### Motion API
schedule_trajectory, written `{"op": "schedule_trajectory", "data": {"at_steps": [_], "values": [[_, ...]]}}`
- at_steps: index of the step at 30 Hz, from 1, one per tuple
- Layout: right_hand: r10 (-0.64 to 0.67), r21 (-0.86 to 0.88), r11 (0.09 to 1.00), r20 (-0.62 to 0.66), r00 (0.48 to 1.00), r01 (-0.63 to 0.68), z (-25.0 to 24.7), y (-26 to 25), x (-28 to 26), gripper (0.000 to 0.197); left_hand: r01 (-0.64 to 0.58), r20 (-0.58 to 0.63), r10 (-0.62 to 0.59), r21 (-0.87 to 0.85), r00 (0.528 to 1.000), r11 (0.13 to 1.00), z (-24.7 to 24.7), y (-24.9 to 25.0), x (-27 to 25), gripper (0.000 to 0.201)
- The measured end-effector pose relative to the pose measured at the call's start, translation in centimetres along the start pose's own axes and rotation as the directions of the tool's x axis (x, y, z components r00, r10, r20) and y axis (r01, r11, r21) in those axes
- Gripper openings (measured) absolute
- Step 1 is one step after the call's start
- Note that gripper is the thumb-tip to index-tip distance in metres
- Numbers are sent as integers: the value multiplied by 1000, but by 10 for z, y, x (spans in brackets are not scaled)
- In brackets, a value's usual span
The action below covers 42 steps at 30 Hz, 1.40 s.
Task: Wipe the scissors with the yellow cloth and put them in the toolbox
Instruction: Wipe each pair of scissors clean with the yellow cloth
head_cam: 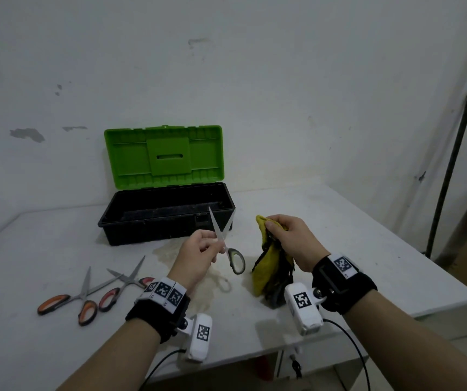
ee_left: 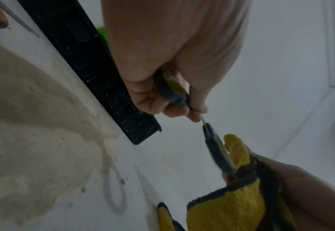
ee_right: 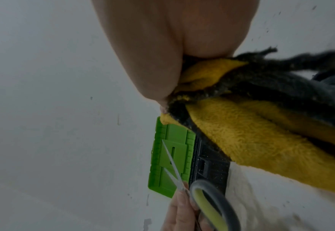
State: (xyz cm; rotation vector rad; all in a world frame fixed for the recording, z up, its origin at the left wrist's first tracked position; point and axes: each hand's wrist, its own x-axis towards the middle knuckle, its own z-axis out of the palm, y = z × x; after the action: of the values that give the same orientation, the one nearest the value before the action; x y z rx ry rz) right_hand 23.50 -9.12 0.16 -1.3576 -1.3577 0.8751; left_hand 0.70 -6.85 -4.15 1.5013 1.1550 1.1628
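Grey-and-green-handled scissors [head_cam: 228, 246] are held above the table in front of the toolbox, blades spread in a V pointing up. My left hand [head_cam: 212, 246] grips them near the pivot, one handle loop [ee_left: 170, 89] inside the fingers and the other loop [ee_left: 217, 153] hanging free. My right hand [head_cam: 277, 228] grips the top of the yellow cloth [head_cam: 266, 272], which has a dark edge and hangs down to the table, just right of the scissors. The black toolbox [head_cam: 130, 230] stands open behind them, its green lid [head_cam: 164, 153] upright.
Two orange-handled scissors [head_cam: 85, 294] [head_cam: 121, 286] lie on the white table [head_cam: 367, 249] at the left. A brownish stain [head_cam: 170, 252] marks the top near the toolbox. A dark pole [head_cam: 449, 173] leans on the wall at the right, past the table's edge.
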Motion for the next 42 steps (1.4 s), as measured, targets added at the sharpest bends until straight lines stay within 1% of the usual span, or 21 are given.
{"op": "schedule_trajectory", "data": {"at_steps": [3, 5, 7, 9, 11, 13, 16, 17, 19, 22, 23, 26, 29, 31, 33, 35, 37, 41, 42], "values": [[50, -31, 998, -4, 999, -50, 0, 0, 1, 21, 22, 23, -22, 3, 999, 1000, -2, -1, 1, 9], [113, -22, 993, 3, 994, -113, 2, -1, 2, 21, 33, 48, -32, -17, 998, 999, -3, -2, 0, 9], [181, 49, 981, 95, 979, -186, 4, -5, -2, 28, 27, 43, -27, 13, 999, 1000, -4, -2, 0, 8], [185, 7, 982, 179, 966, -189, 5, -10, -8, 36, 25, 46, -26, 9, 999, 1000, -4, -3, 0, 6], [125, -113, 988, 205, 971, -103, 6, -14, -13, 37, 47, 67, -45, -29, 997, 998, -3, -4, 0, 4], [18, -231, 973, 186, 982, 26, 8, -13, -15, 33, 77, 102, -71, -51, 992, 996, -3, -5, 1, 1], [-157, -400, 891, 170, 973, 214, 15, -10, -17, 21, 110, 119, -100, -83, 988, 990, -1, -5, 1, 8], [-204, -426, 865, 182, 962, 264, 18, -10, -18, 15, 118, 117, -107, -97, 987, 988, 0, -6, 1, 11], [-268, -413, 844, 224, 937, 341, 24, -7, -20, 8, 133, 111, -119, -129, 987, 983, 2, -7, 2, 15], [-350, -415, 802, 256, 901, 429, 33, -1, -19, 13, 145, 96, -130, -167, 987, 975, 7, -8, 2, 12], [-366, -447, 776, 254, 895, 444, 36, 2, -18, 16, 145, 99, -129, -180, 987, 973, 8, -7, 2, 11], [-358, -564, 697, 262, 896, 443, 43, 7, -17, 24, 147, 109, -125, -225, 986, 963, 11, -7, 1, 10], [-372, -526, 725, 245, 895, 445, 42, 4, -21, 24, 160, 109, -139, -220, 984, 962, 10, -8, 1, 10], [-399, -498, 731, 242, 884, 466, 41, 2, -22, 17, 162, 114, -139, -226, 984, 961, 10, -9, 1, 10], [-440, -487, 732, 195, 876, 476, 41, 4, -20, 10, 167, 113, -143, -234, 983, 958, 11, -9, 1, 12], [-463, -505, 734, 117, 879, 454, 42, 11, -16, 13, 173, 112, -150, -238, 982, 956, 12, -9, 1, 13], [-468, -548, 716, 84, 880, 433, 45, 15, -16, 18, 178, 109, -155, -246, 982, 953, 14, -9, 0, 12], [-432, -608, 663, 166, 886, 437, 45, 14, -21, 34, 167, 115, -142, -258, 983, 952, 15, -8, -1, 14], [-430, -599, 668, 172, 886, 441, 45, 13, -21, 31, 164, 115, -138, -258, 984, 952, 15, -8, -1, 13]]}}
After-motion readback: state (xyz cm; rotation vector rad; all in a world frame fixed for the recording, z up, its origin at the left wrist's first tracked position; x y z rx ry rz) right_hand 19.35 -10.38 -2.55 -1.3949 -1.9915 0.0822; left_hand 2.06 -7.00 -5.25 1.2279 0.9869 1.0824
